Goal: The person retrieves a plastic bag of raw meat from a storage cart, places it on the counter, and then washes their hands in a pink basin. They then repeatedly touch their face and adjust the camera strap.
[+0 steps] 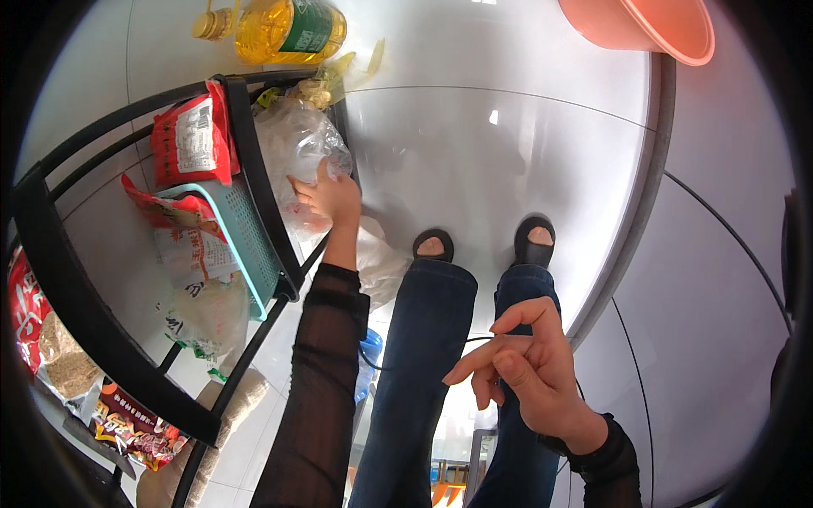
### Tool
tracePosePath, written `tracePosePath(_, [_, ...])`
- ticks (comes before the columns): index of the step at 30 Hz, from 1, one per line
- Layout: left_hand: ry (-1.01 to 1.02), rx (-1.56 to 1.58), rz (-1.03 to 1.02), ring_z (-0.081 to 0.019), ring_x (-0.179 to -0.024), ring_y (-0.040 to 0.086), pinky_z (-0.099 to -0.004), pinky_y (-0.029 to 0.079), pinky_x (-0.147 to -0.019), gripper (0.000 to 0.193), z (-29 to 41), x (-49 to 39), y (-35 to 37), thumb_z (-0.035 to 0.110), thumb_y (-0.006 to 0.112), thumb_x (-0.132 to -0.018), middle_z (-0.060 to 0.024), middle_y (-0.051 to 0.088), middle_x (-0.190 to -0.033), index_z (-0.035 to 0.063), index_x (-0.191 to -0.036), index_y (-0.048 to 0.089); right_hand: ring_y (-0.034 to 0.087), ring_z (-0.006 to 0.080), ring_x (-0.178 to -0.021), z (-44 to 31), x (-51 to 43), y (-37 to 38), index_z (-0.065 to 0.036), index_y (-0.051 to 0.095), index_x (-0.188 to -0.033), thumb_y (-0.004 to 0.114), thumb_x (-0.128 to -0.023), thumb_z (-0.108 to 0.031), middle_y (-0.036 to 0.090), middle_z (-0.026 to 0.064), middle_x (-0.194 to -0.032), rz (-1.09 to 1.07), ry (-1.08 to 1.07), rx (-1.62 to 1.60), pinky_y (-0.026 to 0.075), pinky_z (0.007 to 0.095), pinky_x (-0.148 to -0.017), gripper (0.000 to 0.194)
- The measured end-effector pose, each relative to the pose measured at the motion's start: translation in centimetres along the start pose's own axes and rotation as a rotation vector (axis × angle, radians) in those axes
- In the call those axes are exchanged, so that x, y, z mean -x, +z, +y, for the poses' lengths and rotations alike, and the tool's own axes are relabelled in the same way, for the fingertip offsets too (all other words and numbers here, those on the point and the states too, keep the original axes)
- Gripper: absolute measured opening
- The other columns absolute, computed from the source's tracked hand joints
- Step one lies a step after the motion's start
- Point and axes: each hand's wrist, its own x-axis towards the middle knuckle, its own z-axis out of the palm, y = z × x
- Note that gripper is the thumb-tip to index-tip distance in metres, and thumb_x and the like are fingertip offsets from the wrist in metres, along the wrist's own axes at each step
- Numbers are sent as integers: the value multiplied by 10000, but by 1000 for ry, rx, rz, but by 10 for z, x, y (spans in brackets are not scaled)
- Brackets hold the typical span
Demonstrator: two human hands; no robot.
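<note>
My left hand (330, 195) reaches over the black metal rack (263, 165) and rests at a clear plastic bag (298, 136), fingers spread; whether it pinches the film cannot be told. In front of my right thigh, my right hand (533, 374) hangs in the air with bent, parted fingers and nothing in it. Beside the clear bag, a light-blue perforated plastic basket (244, 247) holds red packets (194, 140) and a white printed bag (194, 254). A translucent bag with green print (209, 317) lies at the basket's near end.
A bottle of yellow oil (289, 32) lies beyond the rack. At the upper right is a pink plastic basin (641, 25). A whitish plastic bag (378, 260) sits beside my left leg. Snack packets (136, 425) and a beige rolled cloth (238, 406) are at lower left. A raised floor edge (657, 127) curves along the right.
</note>
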Motion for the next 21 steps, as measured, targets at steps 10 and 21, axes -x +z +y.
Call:
tracePosePath(10, [-3,72,-36,-320,-1292,318,-558,233,-1003,517,-12,14,-12,157,550,-802,-134,385,-1395,-7,-1282,454,572,123,-572,-6,1,10,-65,290,-1094,352,-995,-127,651,227,-931,3,-26,3,409,188,-501,132])
tracePosePath(21, [136,586,-60,-361,-1202,425,-403,355,-997,421,23,102,-112,43,557,-818,-210,445,-1291,-56,-1220,479,585,120,-539,-32,17,37,-39,318,-1037,375,-990,-110,653,237,-860,-51,-74,-150,393,174,-450,103])
